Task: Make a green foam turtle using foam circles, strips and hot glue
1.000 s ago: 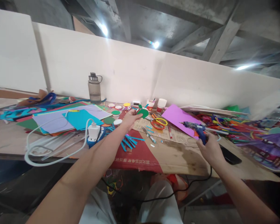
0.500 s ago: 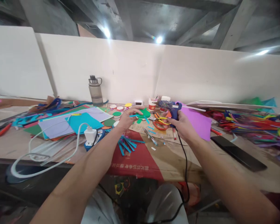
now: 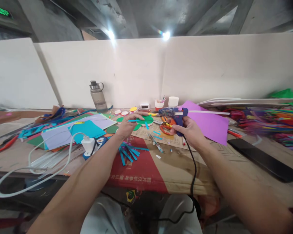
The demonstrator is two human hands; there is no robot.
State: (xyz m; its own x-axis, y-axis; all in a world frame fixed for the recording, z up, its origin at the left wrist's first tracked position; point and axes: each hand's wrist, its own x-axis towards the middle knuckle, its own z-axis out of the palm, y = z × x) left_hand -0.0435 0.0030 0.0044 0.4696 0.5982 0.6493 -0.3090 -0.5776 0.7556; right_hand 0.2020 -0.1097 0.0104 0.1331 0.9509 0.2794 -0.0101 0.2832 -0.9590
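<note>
My left hand [image 3: 130, 125] holds a green round disc [image 3: 147, 120] with a pale rim by its left side, fingers lying over its top. Narrow blue paper strips [image 3: 146, 125] stick out from the disc. In my right hand [image 3: 191, 130] is a blue hot glue gun [image 3: 177, 117], its nozzle pointing left just above the disc's right side. A white glue stick [image 3: 207, 112] juts from the back of the gun, and a black cord [image 3: 194, 169] hangs from its handle. Orange-handled scissors [image 3: 165, 129] lie under the gun.
Cut blue strips [image 3: 129, 152] and a pen [image 3: 156, 143] lie on the cardboard [image 3: 146, 169]. Coloured paper [image 3: 88, 128], a white plug [image 3: 88, 144] and a bottle [image 3: 98, 97] are left. Purple paper [image 3: 207, 126], a black phone [image 3: 265, 159] and craft stems [image 3: 268, 122] are right.
The glue gun has turned more level, its nozzle a little lower and further left, and more of its glue stick shows. My left hand keeps the disc. The view has shifted slightly.
</note>
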